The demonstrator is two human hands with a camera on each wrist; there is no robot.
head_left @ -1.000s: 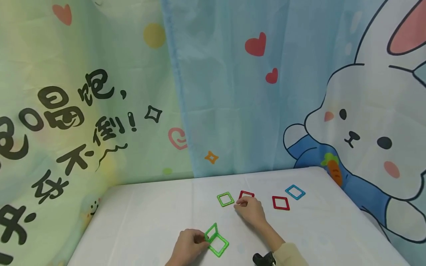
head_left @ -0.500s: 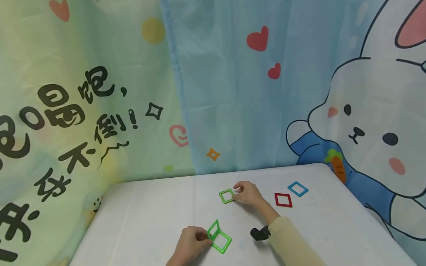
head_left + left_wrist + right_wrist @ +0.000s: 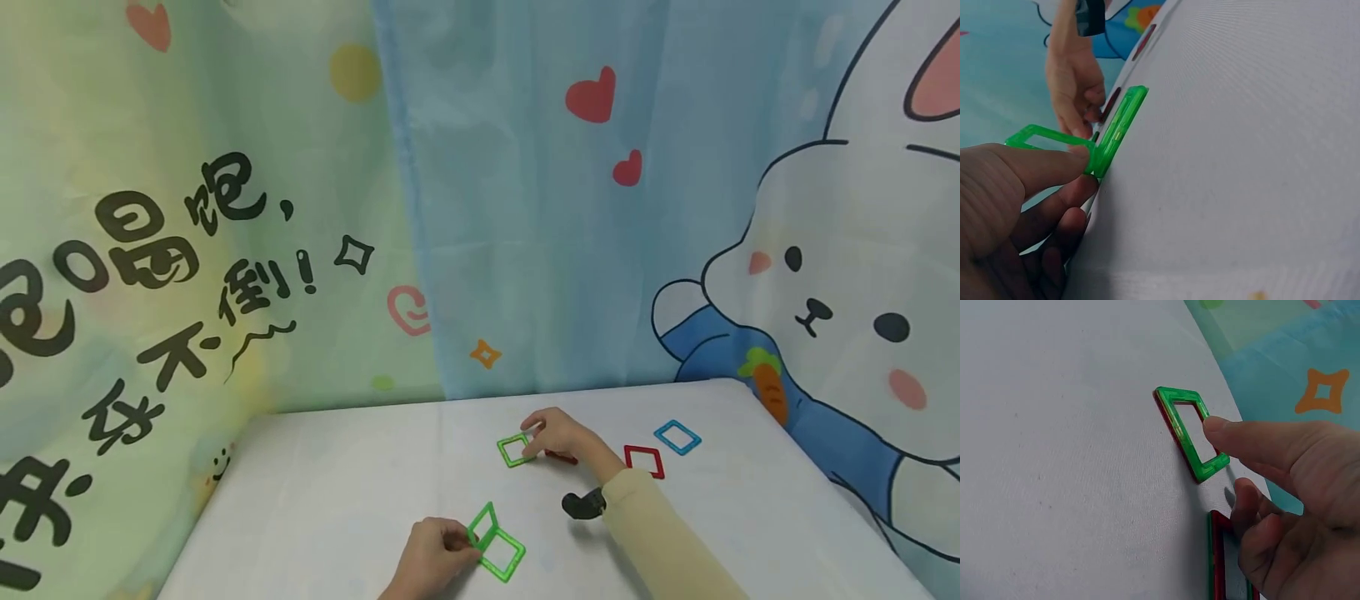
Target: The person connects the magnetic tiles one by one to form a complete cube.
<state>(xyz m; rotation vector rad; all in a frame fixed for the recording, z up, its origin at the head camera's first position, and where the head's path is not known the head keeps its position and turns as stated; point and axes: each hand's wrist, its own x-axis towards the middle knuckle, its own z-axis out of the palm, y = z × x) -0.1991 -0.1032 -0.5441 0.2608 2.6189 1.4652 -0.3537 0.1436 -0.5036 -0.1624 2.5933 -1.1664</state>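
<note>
My left hand (image 3: 432, 557) pinches a pair of green magnetic tiles (image 3: 504, 557) near the table's front. They are square open frames joined at an edge, one lying low and the other standing up from it; in the left wrist view my thumb presses the green frame (image 3: 1054, 135). Farther back, my right hand (image 3: 558, 433) is at a single green square tile (image 3: 1186, 434), thumb tip over its right edge and index finger spread apart behind. A red square tile (image 3: 1217, 556) lies beside it, partly hidden under the curled other fingers.
Another red square tile (image 3: 647, 460) and a blue one (image 3: 678, 437) lie to the right on the white table (image 3: 337, 483). A printed curtain (image 3: 525, 250) hangs along the back edge. A black device (image 3: 583, 504) sits at the right wrist.
My right hand has moved left from the near red tile to the single green tile, its thumb now overlapping that tile. My left hand keeps its hold on the green pair.
</note>
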